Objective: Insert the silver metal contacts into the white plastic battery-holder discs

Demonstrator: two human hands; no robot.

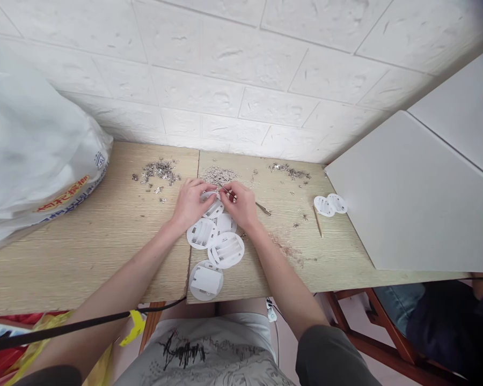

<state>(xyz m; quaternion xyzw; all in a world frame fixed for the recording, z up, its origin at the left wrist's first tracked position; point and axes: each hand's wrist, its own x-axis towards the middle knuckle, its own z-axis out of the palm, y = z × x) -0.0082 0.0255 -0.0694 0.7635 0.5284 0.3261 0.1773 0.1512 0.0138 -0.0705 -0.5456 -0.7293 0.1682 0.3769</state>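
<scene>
My left hand (191, 202) is closed, its fingers and thumb gripping a round white plastic battery case (213, 209) by its edge. On the other side, my right hand (242, 205) pinches thin metal tweezers (263, 209), whose rear end sticks out past the hand to the right. The tweezers' tips are near the far edge of the case; whether they hold a small part cannot be made out. Several more white battery cases, among them an upper one (202, 233) and a lower one (226, 251), overlap below my hands toward the table edge.
Piles of small metal pieces lie left (160, 171), middle (219, 175) and right (290, 171) along the white wall. Two white cases (330, 205) and a wooden stick (318, 222) lie beside a white panel (410, 198). A plastic bag (36, 134) stands left. A person sits at far right.
</scene>
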